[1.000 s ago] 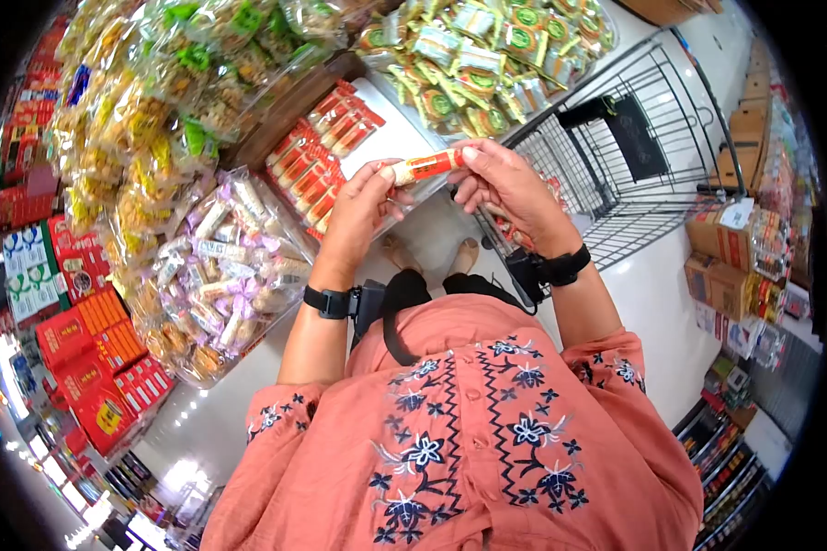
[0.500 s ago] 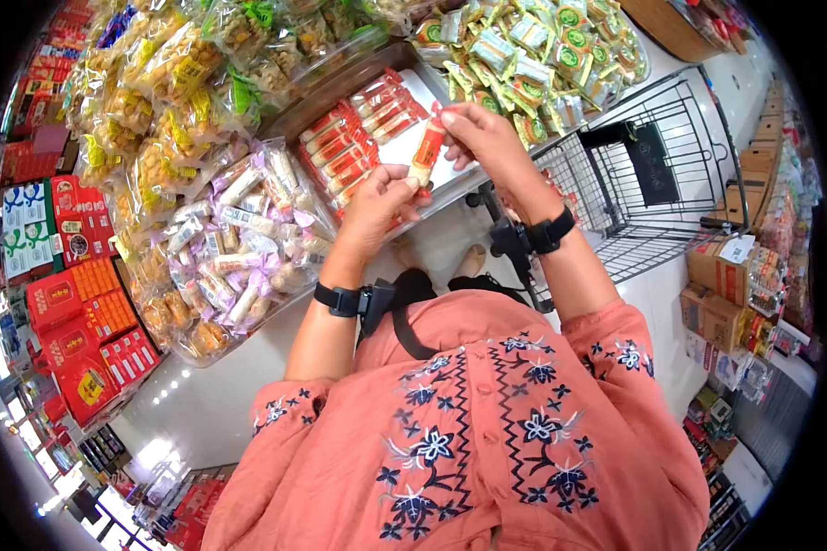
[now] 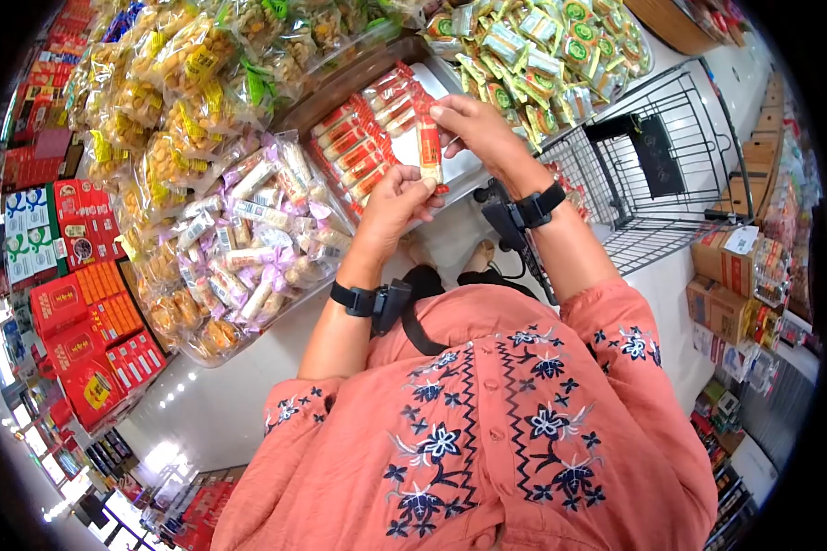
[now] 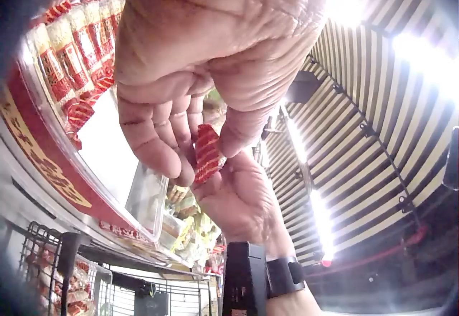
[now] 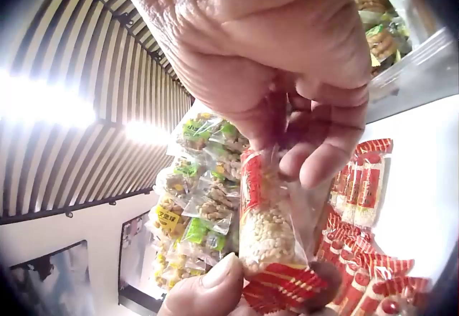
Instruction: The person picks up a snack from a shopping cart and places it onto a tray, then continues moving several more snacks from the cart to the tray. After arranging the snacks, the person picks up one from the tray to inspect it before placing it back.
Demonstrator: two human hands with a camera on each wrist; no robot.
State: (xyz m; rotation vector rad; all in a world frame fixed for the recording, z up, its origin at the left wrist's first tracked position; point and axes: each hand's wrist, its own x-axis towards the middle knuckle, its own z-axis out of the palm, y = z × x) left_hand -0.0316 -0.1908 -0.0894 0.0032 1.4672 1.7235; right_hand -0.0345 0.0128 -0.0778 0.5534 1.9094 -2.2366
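A red-and-clear wrapped snack bar stands nearly upright in the head view, held between both hands over a bin. The left hand pinches its lower end between thumb and fingers. At its upper part, the right hand grips the wrapper with thumb and fingertips. In the right wrist view the bar shows pale puffed grain and a red crimped end near the left thumb. The left wrist view shows only a red striped wrapper end by the left thumb. More red-wrapped bars lie in the bin behind.
Bagged snacks and purple-wrapped sticks fill bins on the left. Green-and-yellow packets lie beyond the bin. A wire shopping cart stands at the right, with cardboard boxes past it.
The bar has turned from nearly level to nearly upright, still between both hands. The bins sit slightly farther right in the head view than a second ago.
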